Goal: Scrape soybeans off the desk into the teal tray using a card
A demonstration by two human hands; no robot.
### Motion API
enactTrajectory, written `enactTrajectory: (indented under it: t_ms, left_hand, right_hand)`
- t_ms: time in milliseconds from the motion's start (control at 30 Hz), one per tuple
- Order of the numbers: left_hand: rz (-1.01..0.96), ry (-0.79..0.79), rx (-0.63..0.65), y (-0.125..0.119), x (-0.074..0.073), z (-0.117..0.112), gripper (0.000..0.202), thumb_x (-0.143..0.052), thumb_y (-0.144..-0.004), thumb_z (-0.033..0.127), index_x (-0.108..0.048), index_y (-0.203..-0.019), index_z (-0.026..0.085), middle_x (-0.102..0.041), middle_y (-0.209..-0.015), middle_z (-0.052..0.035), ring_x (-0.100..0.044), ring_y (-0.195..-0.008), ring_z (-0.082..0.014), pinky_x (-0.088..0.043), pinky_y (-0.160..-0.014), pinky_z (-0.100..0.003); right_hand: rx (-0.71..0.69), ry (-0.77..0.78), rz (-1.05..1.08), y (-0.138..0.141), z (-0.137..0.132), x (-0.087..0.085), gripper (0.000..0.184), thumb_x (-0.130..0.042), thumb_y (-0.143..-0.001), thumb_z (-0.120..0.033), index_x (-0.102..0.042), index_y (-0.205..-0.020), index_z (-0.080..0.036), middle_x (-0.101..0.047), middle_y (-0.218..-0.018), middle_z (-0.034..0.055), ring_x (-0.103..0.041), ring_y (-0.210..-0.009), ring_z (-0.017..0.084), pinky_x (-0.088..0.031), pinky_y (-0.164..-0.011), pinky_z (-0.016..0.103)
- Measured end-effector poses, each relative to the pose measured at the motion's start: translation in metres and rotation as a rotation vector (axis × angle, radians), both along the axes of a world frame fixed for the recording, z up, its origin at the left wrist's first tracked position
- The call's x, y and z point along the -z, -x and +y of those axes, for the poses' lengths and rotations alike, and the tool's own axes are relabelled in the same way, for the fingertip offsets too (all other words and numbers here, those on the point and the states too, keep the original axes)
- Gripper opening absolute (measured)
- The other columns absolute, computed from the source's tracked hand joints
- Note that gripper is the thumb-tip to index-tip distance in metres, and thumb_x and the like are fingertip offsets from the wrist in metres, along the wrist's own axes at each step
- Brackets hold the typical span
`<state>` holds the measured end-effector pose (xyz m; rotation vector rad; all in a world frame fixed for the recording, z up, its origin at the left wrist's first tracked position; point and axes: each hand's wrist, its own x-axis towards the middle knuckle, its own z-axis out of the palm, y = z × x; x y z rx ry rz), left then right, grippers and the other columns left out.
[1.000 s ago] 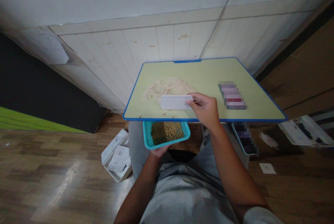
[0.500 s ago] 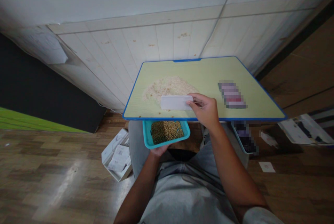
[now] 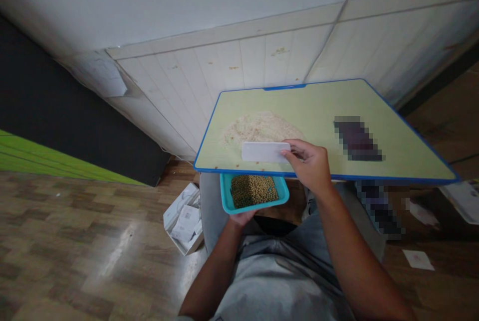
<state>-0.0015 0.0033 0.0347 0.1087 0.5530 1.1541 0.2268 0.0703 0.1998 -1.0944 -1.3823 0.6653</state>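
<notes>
My right hand (image 3: 309, 162) pinches one end of a flat white card-like scraper (image 3: 264, 152), held on edge over the yellow-green tabletop (image 3: 322, 101). Behind the scraper spreads a low heap of pale rice-like grains (image 3: 262, 125), with a few brown bits by the front edge. Below that edge, my left hand (image 3: 242, 217) supports a turquoise plastic tub (image 3: 226, 203) from underneath; most of its fingers are hidden. Inside the tub lie green beans (image 3: 241, 192) on the left and yellowish soybeans (image 3: 265, 189) on the right.
A blurred-out phone-shaped object (image 3: 358, 139) lies on the table's right side. On the wooden floor, an open white box (image 3: 183, 219) with papers stands at left, and a white paper square (image 3: 418, 259) lies at right. The panelled wall (image 3: 209, 81) rises behind the table.
The whole view has swung left, so everything sits farther right in the picture. Both hands keep their hold on the scraper and the tub. The blurred object on the table looks darker.
</notes>
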Motion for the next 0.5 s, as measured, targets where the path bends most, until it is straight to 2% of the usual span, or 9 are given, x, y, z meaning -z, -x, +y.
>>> enactTrajectory:
  t_ms: [100, 233, 367, 500]
  left_hand:
    - [-0.006, -0.074, 0.030, -0.004, -0.007, 0.001, 0.067, -0.050, -0.105, 0.074, -0.078, -0.150, 0.032, -0.050, -0.182, -0.0038, -0.023, -0.177, -0.0456, -0.022, -0.138, -0.079]
    - [-0.016, -0.118, 0.022, -0.006, -0.009, 0.002, 0.058, -0.049, -0.108, 0.064, -0.083, -0.142, 0.032, -0.054, -0.178, -0.0011, -0.025, -0.177, -0.0408, -0.025, -0.141, -0.069]
    - [-0.020, -0.126, 0.003, -0.006, -0.001, 0.003, 0.057, -0.048, -0.109, 0.059, -0.084, -0.141, 0.030, -0.062, -0.172, -0.0038, -0.028, -0.176, -0.0406, -0.020, -0.143, -0.068]
    - [-0.022, -0.111, -0.019, -0.004, 0.012, 0.003, 0.057, -0.044, -0.110, 0.059, -0.086, -0.136, 0.031, -0.066, -0.169, -0.0018, -0.029, -0.176, -0.0385, -0.021, -0.144, -0.063]
  right_hand:
    - [0.009, -0.012, -0.009, 0.001, 0.000, 0.001, 0.017, -0.079, -0.087, -0.035, -0.088, -0.098, -0.025, -0.089, -0.094, 0.0035, -0.085, -0.083, 0.024, -0.071, -0.081, 0.043]
    - [0.016, -0.008, 0.002, 0.002, -0.001, 0.003, 0.016, -0.081, -0.087, -0.035, -0.088, -0.098, -0.026, -0.089, -0.092, 0.0032, -0.085, -0.081, 0.025, -0.072, -0.079, 0.043]
    - [0.010, -0.004, 0.018, 0.005, 0.000, 0.004, 0.015, -0.082, -0.086, -0.035, -0.089, -0.097, -0.027, -0.089, -0.092, 0.0034, -0.085, -0.082, 0.026, -0.073, -0.079, 0.044]
    - [-0.005, -0.001, 0.008, 0.008, -0.003, 0.002, 0.015, -0.082, -0.086, -0.035, -0.088, -0.096, -0.026, -0.088, -0.088, 0.0026, -0.084, -0.078, 0.024, -0.072, -0.076, 0.042]
